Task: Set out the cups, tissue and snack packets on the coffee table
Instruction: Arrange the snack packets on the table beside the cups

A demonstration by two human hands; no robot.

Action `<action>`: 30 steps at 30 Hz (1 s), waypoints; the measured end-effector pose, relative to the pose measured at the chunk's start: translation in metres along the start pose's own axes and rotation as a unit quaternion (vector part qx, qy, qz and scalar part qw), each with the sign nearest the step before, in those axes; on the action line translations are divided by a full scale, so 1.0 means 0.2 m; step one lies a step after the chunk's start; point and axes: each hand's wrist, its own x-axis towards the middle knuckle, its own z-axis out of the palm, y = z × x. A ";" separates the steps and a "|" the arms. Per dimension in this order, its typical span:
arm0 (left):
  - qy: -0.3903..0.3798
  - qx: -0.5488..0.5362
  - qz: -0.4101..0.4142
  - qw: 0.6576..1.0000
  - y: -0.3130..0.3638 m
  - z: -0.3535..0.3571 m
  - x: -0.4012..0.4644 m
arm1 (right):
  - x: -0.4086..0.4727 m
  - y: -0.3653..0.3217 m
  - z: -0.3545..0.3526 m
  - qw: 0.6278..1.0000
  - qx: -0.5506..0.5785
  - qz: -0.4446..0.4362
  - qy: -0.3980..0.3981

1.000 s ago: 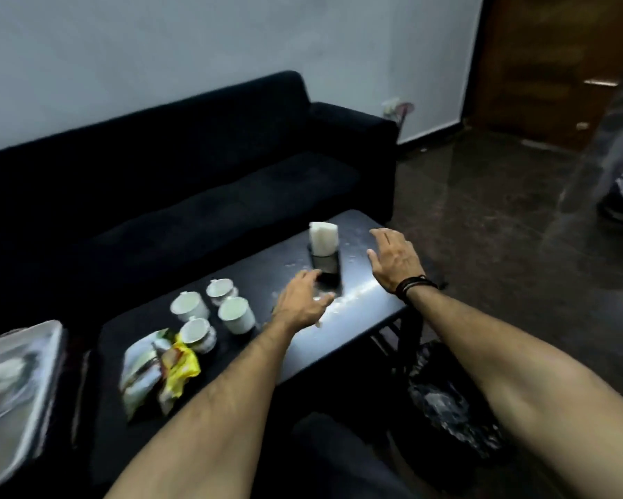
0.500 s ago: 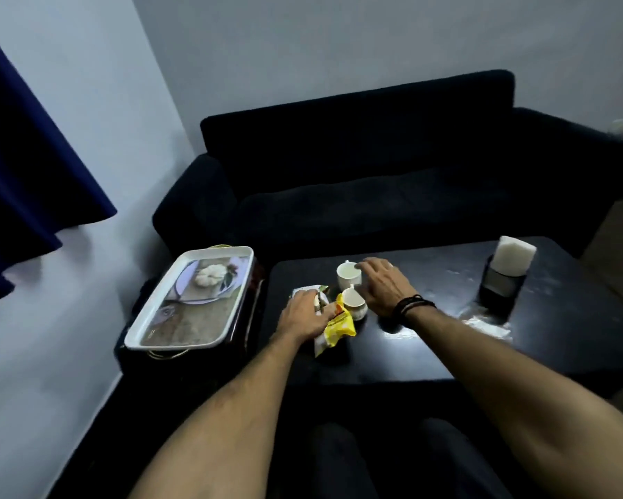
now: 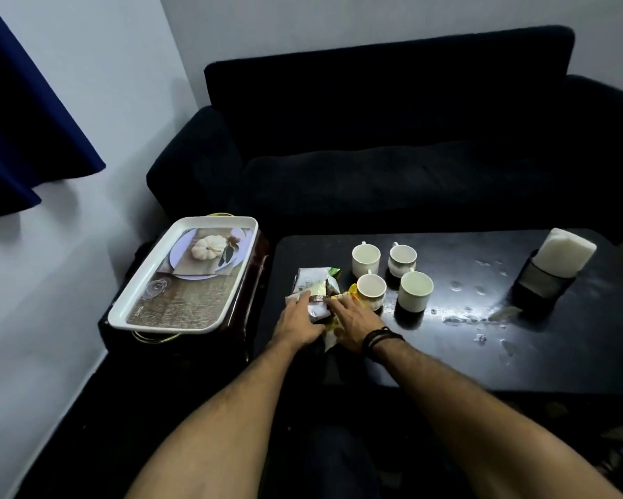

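Observation:
On the black coffee table several white cups stand in a tight group left of centre. A pile of snack packets, silver with yellow and green, lies just left of the cups. My left hand rests on the pile's near left side, fingers curled over a silver packet. My right hand, with a black wristband, lies flat on the yellow packet beside the nearest cup. A white stack of tissue stands in a dark holder at the table's far right.
A white tray with a printed picture sits on a low dark stand left of the table. A black sofa runs behind the table. A blue curtain hangs at upper left. Wet marks spot the table's right half.
My right hand has left the cups and come down onto the snack packets beside my left hand. The view has swung left from the tissue end of the table.

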 end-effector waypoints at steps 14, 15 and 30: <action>0.127 0.008 0.020 0.992 -0.17 0.15 0.12 | 0.04 0.02 0.01 0.990 0.108 0.013 0.088; 0.119 0.005 0.027 0.993 -0.19 0.15 0.12 | 0.06 0.01 0.02 0.988 0.112 0.018 0.109; 0.178 -0.354 -0.074 0.915 -0.24 0.16 0.28 | 0.47 0.01 0.03 0.991 0.100 0.079 0.045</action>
